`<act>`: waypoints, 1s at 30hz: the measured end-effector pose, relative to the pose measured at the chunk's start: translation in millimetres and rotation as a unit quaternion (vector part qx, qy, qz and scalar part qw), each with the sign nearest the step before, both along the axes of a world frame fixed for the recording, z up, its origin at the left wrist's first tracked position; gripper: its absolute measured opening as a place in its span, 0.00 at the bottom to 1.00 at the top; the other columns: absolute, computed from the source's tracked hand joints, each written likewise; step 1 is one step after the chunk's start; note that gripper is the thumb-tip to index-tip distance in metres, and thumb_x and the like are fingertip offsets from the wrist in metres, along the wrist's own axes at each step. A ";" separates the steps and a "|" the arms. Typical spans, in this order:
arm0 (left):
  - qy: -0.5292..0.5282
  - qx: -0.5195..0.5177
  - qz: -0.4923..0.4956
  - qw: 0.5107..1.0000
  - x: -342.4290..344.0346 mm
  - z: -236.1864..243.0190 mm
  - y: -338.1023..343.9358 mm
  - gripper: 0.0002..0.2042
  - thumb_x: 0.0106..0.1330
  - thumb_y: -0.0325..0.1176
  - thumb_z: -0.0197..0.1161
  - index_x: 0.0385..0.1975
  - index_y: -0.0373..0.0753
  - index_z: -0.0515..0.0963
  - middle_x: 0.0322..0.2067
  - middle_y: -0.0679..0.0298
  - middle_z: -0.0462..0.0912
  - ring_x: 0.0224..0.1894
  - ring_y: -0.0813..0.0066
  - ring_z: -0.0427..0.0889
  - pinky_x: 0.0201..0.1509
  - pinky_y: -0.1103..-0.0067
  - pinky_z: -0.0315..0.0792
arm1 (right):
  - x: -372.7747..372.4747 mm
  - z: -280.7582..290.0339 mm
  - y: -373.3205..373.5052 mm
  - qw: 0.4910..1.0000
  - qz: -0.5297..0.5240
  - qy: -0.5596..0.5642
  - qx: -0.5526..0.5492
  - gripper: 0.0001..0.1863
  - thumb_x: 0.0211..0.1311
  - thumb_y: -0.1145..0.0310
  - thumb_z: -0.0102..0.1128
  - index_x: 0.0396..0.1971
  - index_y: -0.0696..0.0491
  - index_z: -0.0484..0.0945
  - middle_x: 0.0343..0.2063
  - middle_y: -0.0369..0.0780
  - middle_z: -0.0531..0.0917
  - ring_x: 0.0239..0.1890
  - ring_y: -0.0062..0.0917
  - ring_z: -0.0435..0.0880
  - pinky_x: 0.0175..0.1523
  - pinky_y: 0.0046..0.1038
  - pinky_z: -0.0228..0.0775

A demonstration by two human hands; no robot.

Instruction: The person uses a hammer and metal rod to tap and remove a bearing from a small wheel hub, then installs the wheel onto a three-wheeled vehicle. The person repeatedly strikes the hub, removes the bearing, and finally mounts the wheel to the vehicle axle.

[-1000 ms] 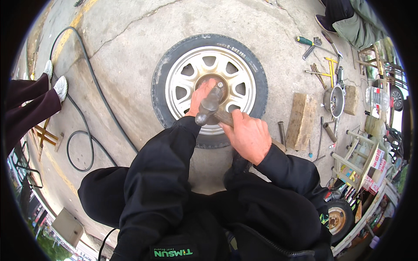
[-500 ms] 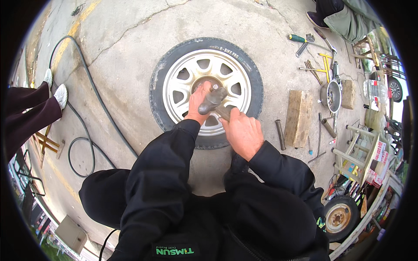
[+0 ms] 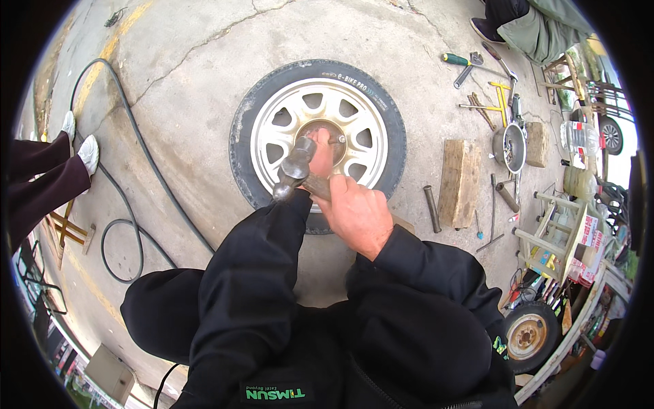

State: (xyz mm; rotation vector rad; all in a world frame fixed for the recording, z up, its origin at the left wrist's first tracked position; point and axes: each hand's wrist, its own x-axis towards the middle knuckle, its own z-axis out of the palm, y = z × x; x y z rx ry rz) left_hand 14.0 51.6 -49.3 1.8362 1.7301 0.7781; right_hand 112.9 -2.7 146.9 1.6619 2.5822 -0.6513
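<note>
A tyre (image 3: 257,102) with a silver spoked wheel rim (image 3: 279,102) lies flat in front of me. My right hand (image 3: 355,213) grips the wooden handle of a hammer (image 3: 295,165), whose large steel head is tilted over the lower left of the hub. Beneath it, my left hand (image 3: 321,151) reaches onto the rusty hub (image 3: 335,128) beside a bolt (image 3: 341,139), its fingers closed together; what they hold is hidden behind hand and hammer.
Right: wooden blocks (image 3: 458,180), a metal bar (image 3: 432,208), hand tools (image 3: 503,102), a metal bowl (image 3: 516,150), a stool (image 3: 548,235), a spare wheel (image 3: 528,335). Left: a black hose (image 3: 144,146) and a person's shoes (image 3: 88,153). Another crouching person (image 3: 538,37) is top right.
The hammer has swung left and toward my body, its head more tilted, and my right hand has moved left with it. My left hand remains at the hub.
</note>
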 end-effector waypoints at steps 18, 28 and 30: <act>-0.044 -0.031 -0.024 0.998 -10.9 17.7 -4.6 0.14 0.64 0.33 0.67 0.44 0.37 0.71 0.40 0.50 0.84 0.44 0.43 0.83 0.45 0.59 0.78 | 37.9 -10.1 10.0 0.988 -0.120 0.094 0.004 0.20 0.65 0.57 0.67 0.31 0.58 0.70 0.24 0.52 0.83 0.25 0.51 0.83 0.29 0.46 0.74; -0.100 -0.044 -0.050 0.993 -28.9 42.8 -1.3 0.08 0.70 0.33 0.63 0.44 0.37 0.80 0.56 0.45 0.79 0.55 0.46 0.80 0.61 0.62 0.73 | 110.9 -86.6 -22.9 0.928 -0.282 0.242 -0.037 0.19 0.70 0.57 0.64 0.41 0.60 0.78 0.23 0.50 0.82 0.26 0.45 0.86 0.32 0.38 0.75; -0.041 0.002 -0.050 0.998 -28.9 48.7 -6.5 0.05 0.68 0.27 0.65 0.41 0.40 0.81 0.50 0.55 0.80 0.46 0.52 0.82 0.53 0.66 0.77 | 121.3 -102.9 -23.9 0.912 -0.339 0.227 -0.046 0.21 0.72 0.55 0.62 0.42 0.62 0.78 0.23 0.51 0.82 0.26 0.42 0.86 0.33 0.37 0.74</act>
